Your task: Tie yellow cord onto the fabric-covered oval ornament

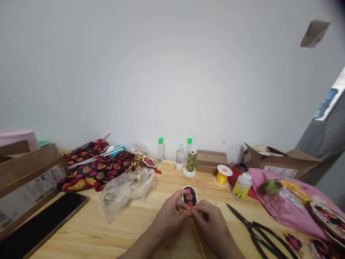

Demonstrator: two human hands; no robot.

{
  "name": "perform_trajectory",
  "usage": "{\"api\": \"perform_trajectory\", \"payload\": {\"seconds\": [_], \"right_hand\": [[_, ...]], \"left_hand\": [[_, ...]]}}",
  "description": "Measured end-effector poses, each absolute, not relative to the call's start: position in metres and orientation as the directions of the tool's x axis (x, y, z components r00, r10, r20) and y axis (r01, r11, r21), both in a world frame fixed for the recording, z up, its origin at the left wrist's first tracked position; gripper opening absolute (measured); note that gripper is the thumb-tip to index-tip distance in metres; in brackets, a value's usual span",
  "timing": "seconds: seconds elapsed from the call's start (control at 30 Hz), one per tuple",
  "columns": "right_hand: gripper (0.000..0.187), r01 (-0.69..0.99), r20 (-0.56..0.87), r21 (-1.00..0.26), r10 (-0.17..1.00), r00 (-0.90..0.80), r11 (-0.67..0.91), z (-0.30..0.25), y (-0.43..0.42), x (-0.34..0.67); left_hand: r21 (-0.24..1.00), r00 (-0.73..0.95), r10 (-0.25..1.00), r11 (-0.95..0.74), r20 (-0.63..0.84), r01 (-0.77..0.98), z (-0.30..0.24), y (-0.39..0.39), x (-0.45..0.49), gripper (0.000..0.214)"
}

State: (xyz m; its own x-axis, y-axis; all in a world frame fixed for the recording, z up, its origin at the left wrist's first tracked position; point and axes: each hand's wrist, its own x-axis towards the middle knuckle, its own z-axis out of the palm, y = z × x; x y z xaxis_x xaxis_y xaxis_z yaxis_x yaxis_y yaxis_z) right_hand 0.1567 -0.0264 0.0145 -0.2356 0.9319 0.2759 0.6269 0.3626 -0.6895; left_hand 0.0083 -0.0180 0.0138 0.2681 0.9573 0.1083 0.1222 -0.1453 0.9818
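Left hand (169, 216), right hand (208, 217) meeting near worktop's front edge, fingers pressing together, pinching yellow cord (198, 235) at patterned tag (189, 196); scissors (258, 230) lying right.

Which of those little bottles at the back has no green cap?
The short clear bottle standing between the two taller green-capped bottles; its cap is pale, not green.

Soft, even light is filling the room, brightest on the white wall (172, 72) and fading toward its grey corners. The bench (81, 230) is showing only faint shadows. Edges are bending from wide-lens distortion, and a dark blur is intruding at the top right corner.
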Motion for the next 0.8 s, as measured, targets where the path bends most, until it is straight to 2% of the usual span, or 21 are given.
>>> {"api": "perform_trajectory", "payload": {"seconds": [0.1, 0.23, 0.33, 0.43, 0.67, 0.8], "right_hand": [[0.020, 0.605, 0.278, -0.720, 0.940, -0.196, 0.340, 0.0104, -0.0241, 0.1567], [0.016, 0.594, 0.276, -0.750, 0.953, -0.122, 0.293, 0.0069, -0.0229, 0.1551], [0.017, 0.466, 0.181, -0.862, 0.980, -0.083, 0.198, 0.0087, -0.0227, 0.1533], [0.019, 0.310, 0.074, -0.945, 0.989, -0.125, 0.110, 0.0113, -0.0223, 0.1518], [0.014, 0.362, 0.174, -0.907, 0.975, -0.139, 0.213, 0.0081, -0.0227, 0.1516], [0.021, 0.155, 0.109, -0.977, 0.971, -0.214, 0.144, 0.0144, -0.0239, 0.1531]], "left_hand": [[0.977, 0.262, 0.959, -0.151, 0.109, 0.148, 0.0160, -0.0202, 0.0089, 0.053], [0.986, 0.272, 0.959, -0.118, 0.083, 0.118, 0.0172, -0.0197, 0.0101, 0.046], [0.992, 0.274, 0.959, -0.095, 0.070, 0.079, 0.0178, -0.0177, 0.0113, 0.039], [0.993, 0.270, 0.960, -0.099, 0.077, 0.067, 0.0184, -0.0168, 0.0120, 0.035], [0.991, 0.269, 0.957, -0.123, 0.107, 0.043, 0.0160, -0.0159, 0.0115, 0.034], [0.991, 0.261, 0.958, -0.131, 0.118, 0.036, 0.0177, -0.0166, 0.0120, 0.034]]}}
